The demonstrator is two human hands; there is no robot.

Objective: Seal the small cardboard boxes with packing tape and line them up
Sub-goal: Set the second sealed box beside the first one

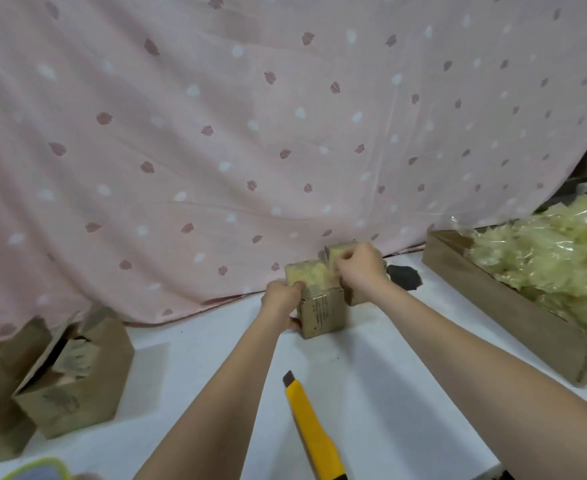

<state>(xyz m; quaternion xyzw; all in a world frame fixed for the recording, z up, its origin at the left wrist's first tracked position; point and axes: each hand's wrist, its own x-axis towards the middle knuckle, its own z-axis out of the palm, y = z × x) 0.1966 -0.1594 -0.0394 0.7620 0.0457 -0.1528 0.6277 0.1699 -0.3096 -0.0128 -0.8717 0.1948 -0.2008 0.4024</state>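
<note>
Both hands work at the worktop's far edge: left hand (pixel 280 303) grips the small brown cardboard box (pixel 321 311), evidently steadying it; right hand (pixel 359 268) pinches yellowish tape (pixel 306 277) across its top.

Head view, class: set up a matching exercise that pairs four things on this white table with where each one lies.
Things:
1. utility knife
2. open cardboard boxes
3. tray of yellowish plastic scraps
4. small cardboard box

Places:
A. far middle, by the pink curtain, held by the left hand and right hand
B. right side of the table
C. near edge, between the forearms
D. left side of the table

Pairs: 1-C, 2-D, 3-B, 4-A
</note>
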